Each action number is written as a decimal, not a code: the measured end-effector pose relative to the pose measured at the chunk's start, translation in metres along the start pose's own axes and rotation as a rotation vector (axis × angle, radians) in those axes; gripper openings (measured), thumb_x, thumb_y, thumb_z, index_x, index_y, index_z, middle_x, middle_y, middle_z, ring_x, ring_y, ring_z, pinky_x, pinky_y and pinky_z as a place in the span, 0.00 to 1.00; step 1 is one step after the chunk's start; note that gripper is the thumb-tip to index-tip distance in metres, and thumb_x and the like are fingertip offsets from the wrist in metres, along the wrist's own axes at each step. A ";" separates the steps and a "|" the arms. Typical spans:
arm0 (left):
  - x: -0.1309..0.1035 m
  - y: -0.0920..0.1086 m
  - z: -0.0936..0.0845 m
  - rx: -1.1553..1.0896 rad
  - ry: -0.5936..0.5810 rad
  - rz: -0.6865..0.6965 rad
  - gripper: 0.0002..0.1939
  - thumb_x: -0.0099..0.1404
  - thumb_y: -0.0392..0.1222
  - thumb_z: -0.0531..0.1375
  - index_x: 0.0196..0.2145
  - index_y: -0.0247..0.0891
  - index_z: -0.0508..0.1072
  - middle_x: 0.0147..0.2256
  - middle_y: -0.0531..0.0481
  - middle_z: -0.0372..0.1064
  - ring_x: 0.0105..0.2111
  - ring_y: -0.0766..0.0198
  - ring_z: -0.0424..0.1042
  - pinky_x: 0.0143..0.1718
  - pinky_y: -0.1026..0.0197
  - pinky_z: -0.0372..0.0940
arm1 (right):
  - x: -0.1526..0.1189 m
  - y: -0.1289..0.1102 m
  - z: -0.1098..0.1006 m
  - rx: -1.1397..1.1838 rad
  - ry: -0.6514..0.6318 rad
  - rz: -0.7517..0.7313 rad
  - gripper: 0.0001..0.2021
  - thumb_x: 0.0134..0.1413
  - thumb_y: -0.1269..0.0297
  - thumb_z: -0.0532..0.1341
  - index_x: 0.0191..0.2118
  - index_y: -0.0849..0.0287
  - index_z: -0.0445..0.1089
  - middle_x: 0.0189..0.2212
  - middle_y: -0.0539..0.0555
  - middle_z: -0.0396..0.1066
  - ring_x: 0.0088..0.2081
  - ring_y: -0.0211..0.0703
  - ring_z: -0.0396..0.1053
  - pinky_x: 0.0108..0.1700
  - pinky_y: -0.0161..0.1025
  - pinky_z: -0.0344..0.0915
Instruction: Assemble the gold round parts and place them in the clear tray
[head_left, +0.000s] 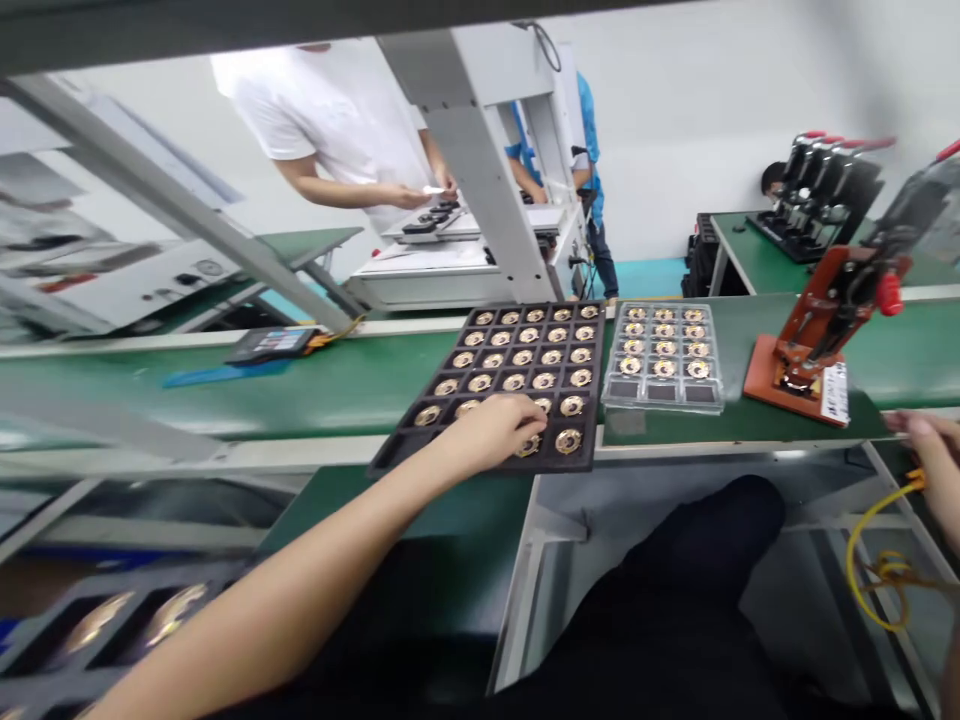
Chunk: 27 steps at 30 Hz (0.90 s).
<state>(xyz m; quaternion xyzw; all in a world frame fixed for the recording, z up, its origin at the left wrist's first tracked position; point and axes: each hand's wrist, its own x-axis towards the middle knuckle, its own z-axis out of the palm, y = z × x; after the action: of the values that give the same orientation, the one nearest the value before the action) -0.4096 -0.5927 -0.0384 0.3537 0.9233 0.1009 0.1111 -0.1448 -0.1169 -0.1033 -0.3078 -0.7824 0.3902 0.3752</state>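
My left hand (504,430) reaches over the near part of a black compartment tray (431,442) holding many round gold parts. Its fingers are bent together above the near rows, beside a gold part (568,441); whatever they pinch is hidden. At the right edge, my right hand (934,455) is partly cut off, with its thumb and fingers together near an orange clip on a yellow coiled cord (855,545). A clear plastic tray (626,392) with gold parts in its upper rows lies right of the black tray. An orange hand press (799,370) stands farther right.
A dark device (274,345) lies on the green bench (360,375) at the left. Another tray with large gold parts is at the lower left. Across the bench, a person in white works at a machine. More lever presses (825,200) stand at the back right.
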 end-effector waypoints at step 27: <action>0.261 0.222 0.125 -0.518 -0.015 0.340 0.26 0.74 0.48 0.59 0.64 0.34 0.72 0.60 0.32 0.74 0.57 0.44 0.77 0.56 0.50 0.71 | 0.043 0.094 0.072 -0.053 -0.230 -0.074 0.28 0.59 0.62 0.55 0.62 0.65 0.75 0.59 0.67 0.75 0.63 0.61 0.73 0.70 0.57 0.65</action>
<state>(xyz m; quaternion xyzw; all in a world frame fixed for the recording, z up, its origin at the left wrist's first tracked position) -0.4245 -0.2408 -0.1336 0.4636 0.7935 0.3475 0.1860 -0.2093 -0.0628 -0.1975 -0.2418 -0.8411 0.3881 0.2888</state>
